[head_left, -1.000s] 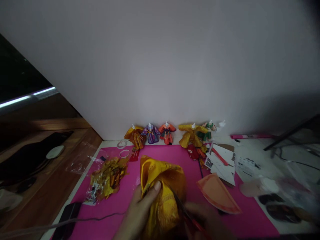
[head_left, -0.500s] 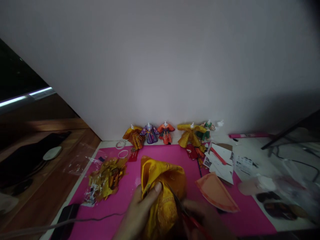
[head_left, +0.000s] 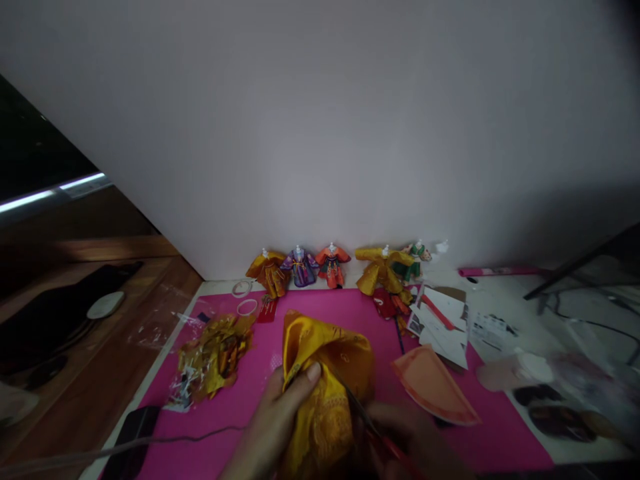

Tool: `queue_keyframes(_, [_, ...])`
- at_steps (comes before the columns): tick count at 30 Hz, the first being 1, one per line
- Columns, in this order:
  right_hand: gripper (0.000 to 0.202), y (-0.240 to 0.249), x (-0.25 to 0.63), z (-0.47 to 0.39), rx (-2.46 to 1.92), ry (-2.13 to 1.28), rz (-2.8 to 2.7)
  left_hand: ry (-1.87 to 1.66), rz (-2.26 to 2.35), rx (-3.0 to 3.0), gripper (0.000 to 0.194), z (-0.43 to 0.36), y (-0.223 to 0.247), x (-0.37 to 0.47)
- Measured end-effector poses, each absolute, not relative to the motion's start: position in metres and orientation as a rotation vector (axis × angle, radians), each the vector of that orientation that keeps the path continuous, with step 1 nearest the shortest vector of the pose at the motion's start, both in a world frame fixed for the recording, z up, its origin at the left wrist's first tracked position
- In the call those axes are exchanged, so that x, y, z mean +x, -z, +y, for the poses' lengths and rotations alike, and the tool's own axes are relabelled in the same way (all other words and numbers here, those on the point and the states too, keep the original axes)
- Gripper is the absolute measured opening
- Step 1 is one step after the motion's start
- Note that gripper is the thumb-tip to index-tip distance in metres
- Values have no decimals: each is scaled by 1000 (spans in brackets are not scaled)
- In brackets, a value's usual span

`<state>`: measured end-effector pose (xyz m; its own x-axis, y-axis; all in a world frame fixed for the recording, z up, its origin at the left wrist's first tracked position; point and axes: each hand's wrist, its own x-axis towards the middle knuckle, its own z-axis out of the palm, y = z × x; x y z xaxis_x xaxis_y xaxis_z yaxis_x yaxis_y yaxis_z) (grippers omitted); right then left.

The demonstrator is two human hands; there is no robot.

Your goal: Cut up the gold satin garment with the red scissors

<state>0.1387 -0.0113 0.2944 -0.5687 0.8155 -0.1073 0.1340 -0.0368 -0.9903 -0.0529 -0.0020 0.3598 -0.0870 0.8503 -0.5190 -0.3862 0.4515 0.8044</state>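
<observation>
A bunched yellow patterned cloth (head_left: 327, 400) is held above the pink mat (head_left: 205, 427) at the lower middle. My left hand (head_left: 287, 413) grips its left side, thumb pressed on top of a fold. My right hand (head_left: 400, 430), dim and blurred at the cloth's lower right, is closed around red-handled scissors (head_left: 383, 440). The dark blades point up and left against the cloth; how far they are apart is hard to tell.
Small dressed figures stand along the wall, among them an orange one (head_left: 333, 265). Yellow scraps (head_left: 220, 357) lie left. An orange fan-shaped piece (head_left: 435, 387), white papers (head_left: 440, 323) and a bottle (head_left: 515, 370) are right. A cable (head_left: 190, 438) crosses the mat's left.
The cloth has shifted very slightly, and its folds sit a little differently. My right hand and the scissors have moved slightly. My left hand keeps its grip.
</observation>
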Motion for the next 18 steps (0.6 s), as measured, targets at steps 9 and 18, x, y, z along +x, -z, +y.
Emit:
queue_keyframes(9, [62, -290, 139, -14, -1010, -1698, -1662, -1094, 1271, 449, 33, -3, -357, -54])
queue_keyframes(18, [63, -288, 137, -16, -1010, -1748, -1599, -1096, 1259, 488, 34, -3, -357, -54])
